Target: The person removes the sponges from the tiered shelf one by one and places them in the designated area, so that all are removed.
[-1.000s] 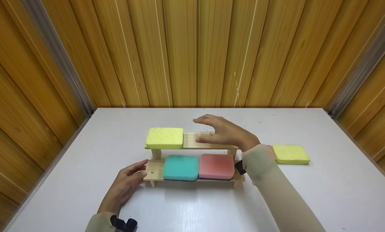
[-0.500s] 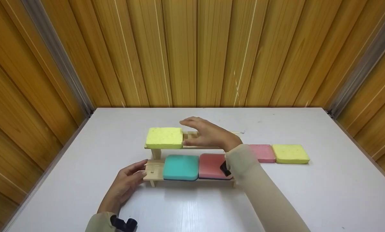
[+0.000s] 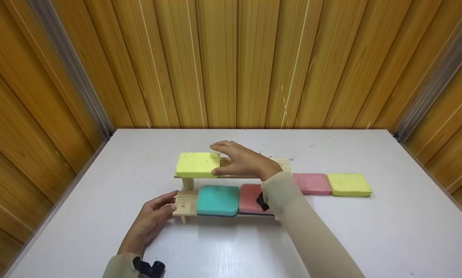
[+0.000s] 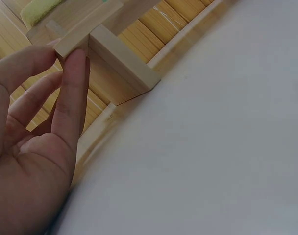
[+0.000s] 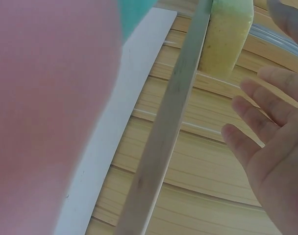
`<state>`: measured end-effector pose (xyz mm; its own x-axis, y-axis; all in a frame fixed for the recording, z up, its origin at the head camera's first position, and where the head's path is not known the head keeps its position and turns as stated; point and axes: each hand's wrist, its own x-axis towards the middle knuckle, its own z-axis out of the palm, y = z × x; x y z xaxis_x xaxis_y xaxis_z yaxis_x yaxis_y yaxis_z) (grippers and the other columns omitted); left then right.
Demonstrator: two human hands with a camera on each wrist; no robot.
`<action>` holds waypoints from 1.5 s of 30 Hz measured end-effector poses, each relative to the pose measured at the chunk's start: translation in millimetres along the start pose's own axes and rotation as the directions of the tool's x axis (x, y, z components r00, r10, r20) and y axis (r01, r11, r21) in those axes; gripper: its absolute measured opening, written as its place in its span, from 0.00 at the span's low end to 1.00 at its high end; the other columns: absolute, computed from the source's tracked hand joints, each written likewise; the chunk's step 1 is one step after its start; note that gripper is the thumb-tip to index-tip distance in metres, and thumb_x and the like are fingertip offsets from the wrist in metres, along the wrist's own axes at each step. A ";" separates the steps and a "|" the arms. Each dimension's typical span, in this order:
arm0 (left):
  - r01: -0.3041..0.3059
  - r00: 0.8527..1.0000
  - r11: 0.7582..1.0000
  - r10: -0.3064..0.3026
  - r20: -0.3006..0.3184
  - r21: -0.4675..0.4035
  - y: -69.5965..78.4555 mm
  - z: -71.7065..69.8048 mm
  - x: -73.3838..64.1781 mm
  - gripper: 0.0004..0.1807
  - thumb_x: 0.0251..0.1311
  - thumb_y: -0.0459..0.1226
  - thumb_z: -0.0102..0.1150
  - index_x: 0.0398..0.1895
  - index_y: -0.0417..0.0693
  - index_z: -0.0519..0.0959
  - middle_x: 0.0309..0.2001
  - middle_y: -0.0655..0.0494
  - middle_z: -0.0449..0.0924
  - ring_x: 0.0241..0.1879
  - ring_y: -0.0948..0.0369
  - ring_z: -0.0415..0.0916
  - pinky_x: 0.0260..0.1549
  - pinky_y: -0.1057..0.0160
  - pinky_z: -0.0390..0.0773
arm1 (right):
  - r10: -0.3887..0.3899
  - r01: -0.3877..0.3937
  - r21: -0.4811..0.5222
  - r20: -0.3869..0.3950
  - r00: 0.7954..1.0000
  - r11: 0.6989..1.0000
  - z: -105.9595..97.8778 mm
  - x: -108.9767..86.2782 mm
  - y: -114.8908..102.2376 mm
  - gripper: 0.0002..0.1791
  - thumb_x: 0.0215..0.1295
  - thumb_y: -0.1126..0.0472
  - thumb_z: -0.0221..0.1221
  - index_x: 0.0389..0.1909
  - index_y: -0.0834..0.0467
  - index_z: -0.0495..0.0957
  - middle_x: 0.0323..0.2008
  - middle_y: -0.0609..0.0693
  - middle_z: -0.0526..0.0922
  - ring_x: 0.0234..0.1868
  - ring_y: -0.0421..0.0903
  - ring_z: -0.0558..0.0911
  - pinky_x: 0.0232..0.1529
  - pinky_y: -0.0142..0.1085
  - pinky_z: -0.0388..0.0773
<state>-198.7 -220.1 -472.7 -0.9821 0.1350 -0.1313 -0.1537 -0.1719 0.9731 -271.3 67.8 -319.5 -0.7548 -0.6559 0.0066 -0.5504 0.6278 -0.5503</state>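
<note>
A two-tier wooden rack (image 3: 185, 199) stands mid-table. My left hand (image 3: 152, 220) pinches the left end of its lower board, as the left wrist view shows on the board's corner (image 4: 85, 30). On the upper tier, at the left, lies a yellow sponge (image 3: 197, 165). My right hand (image 3: 243, 160) hovers over that tier with fingers spread, its fingertips close to the sponge's right end. The right wrist view shows those fingers (image 5: 266, 103) apart from the sponge (image 5: 227, 39). A teal sponge (image 3: 217, 200) and a pink sponge (image 3: 248, 197) sit side by side below, the pink partly behind my right sleeve.
Right of the rack, a flat pink sponge (image 3: 312, 183) and a second yellow sponge (image 3: 349, 184) lie side by side on the white table (image 3: 393, 231). Wood-look panels (image 3: 215, 65) rise behind the table and along both sides.
My right hand has moved left along the upper tier toward the yellow sponge, uncovering the pink sponge on the table. The left hand stays at the rack's left end.
</note>
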 end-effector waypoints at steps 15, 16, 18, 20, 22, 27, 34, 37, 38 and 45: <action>0.003 1.000 1.000 -0.003 0.027 0.001 1.7 1.5 1.0 0.33 0.57 0.27 0.59 0.67 0.33 0.64 0.53 0.47 0.69 0.49 0.58 0.76 0.48 0.64 0.80 | -0.003 0.004 -0.020 0.023 1.000 1.000 11.9 14.1 -10.5 0.41 0.60 0.50 0.64 0.72 0.56 0.59 0.72 0.51 0.60 0.74 0.49 0.56 0.73 0.44 0.55; 0.004 1.000 1.000 -0.004 0.026 0.002 1.8 1.7 1.0 0.33 0.57 0.27 0.59 0.67 0.33 0.64 0.53 0.47 0.69 0.49 0.58 0.76 0.48 0.64 0.80 | -0.002 0.002 -0.019 0.024 1.000 1.000 12.5 14.3 -10.6 0.41 0.60 0.50 0.64 0.72 0.56 0.60 0.72 0.51 0.60 0.74 0.49 0.57 0.73 0.44 0.55; 0.006 1.000 1.000 -0.006 0.021 0.003 1.8 1.8 0.9 0.33 0.57 0.27 0.59 0.67 0.33 0.64 0.53 0.48 0.70 0.49 0.58 0.76 0.47 0.64 0.80 | 0.006 -0.005 -0.021 0.032 0.999 1.000 13.8 14.8 -10.7 0.41 0.61 0.50 0.64 0.72 0.56 0.60 0.72 0.51 0.60 0.73 0.49 0.57 0.73 0.43 0.56; 0.008 1.000 1.000 -0.008 0.019 0.001 1.7 1.9 0.5 0.32 0.57 0.27 0.59 0.67 0.33 0.64 0.53 0.48 0.70 0.49 0.58 0.76 0.47 0.64 0.80 | 0.004 -0.003 -0.025 0.036 0.999 1.000 15.1 15.3 -10.4 0.40 0.61 0.50 0.64 0.72 0.56 0.60 0.72 0.52 0.60 0.73 0.49 0.58 0.73 0.43 0.57; 0.007 1.000 1.000 -0.007 0.017 0.000 1.1 1.9 0.2 0.32 0.57 0.27 0.59 0.67 0.33 0.65 0.52 0.48 0.70 0.48 0.58 0.75 0.46 0.65 0.80 | -0.007 0.008 -0.028 0.036 0.999 1.000 16.2 15.7 -10.4 0.39 0.61 0.50 0.64 0.71 0.57 0.61 0.71 0.52 0.61 0.73 0.49 0.58 0.72 0.43 0.57; 0.000 1.000 1.000 0.000 0.010 0.005 0.1 1.9 -0.4 0.31 0.57 0.27 0.58 0.66 0.35 0.66 0.52 0.49 0.69 0.46 0.59 0.75 0.42 0.67 0.79 | -0.015 0.016 -0.036 0.028 0.999 0.999 18.0 16.7 -10.9 0.38 0.61 0.51 0.64 0.70 0.56 0.63 0.71 0.53 0.62 0.73 0.49 0.59 0.72 0.43 0.57; -0.006 1.000 1.000 0.006 0.022 -0.001 -0.1 2.0 -0.5 0.30 0.58 0.27 0.58 0.66 0.35 0.67 0.52 0.49 0.70 0.46 0.58 0.76 0.43 0.67 0.80 | 0.014 -0.013 -0.040 0.024 1.000 0.999 20.4 17.9 -10.5 0.38 0.62 0.50 0.63 0.70 0.56 0.63 0.71 0.54 0.63 0.72 0.51 0.60 0.72 0.44 0.58; -0.008 1.000 1.000 0.008 0.027 -0.001 -0.3 1.8 -0.3 0.30 0.57 0.27 0.59 0.66 0.35 0.67 0.51 0.49 0.70 0.46 0.58 0.76 0.43 0.67 0.80 | 0.004 -0.003 -0.042 0.017 1.000 0.999 20.6 17.4 -10.1 0.36 0.62 0.51 0.63 0.69 0.58 0.65 0.70 0.55 0.64 0.71 0.51 0.61 0.71 0.44 0.59; -0.008 1.000 1.000 0.008 0.027 -0.003 -0.3 1.8 -0.1 0.30 0.57 0.27 0.59 0.66 0.35 0.67 0.51 0.49 0.71 0.46 0.59 0.76 0.43 0.67 0.80 | -0.001 0.002 -0.043 0.014 1.000 0.999 20.6 17.3 -10.0 0.36 0.62 0.51 0.63 0.69 0.58 0.65 0.69 0.55 0.64 0.71 0.51 0.62 0.71 0.44 0.60; -0.004 1.000 1.000 0.004 0.021 -0.019 -0.8 2.1 1.1 0.29 0.57 0.26 0.59 0.65 0.36 0.69 0.51 0.49 0.71 0.46 0.58 0.76 0.43 0.65 0.80 | -0.034 0.034 -0.056 0.003 0.999 0.998 19.9 15.7 -9.6 0.33 0.62 0.53 0.64 0.66 0.60 0.68 0.67 0.56 0.67 0.69 0.52 0.65 0.69 0.44 0.63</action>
<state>-199.4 -217.7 -473.2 -0.9802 0.1549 -0.1232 -0.1520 -0.1905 0.9698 -270.7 43.2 -330.8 -0.7342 -0.6785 0.0226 -0.5952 0.6273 -0.5022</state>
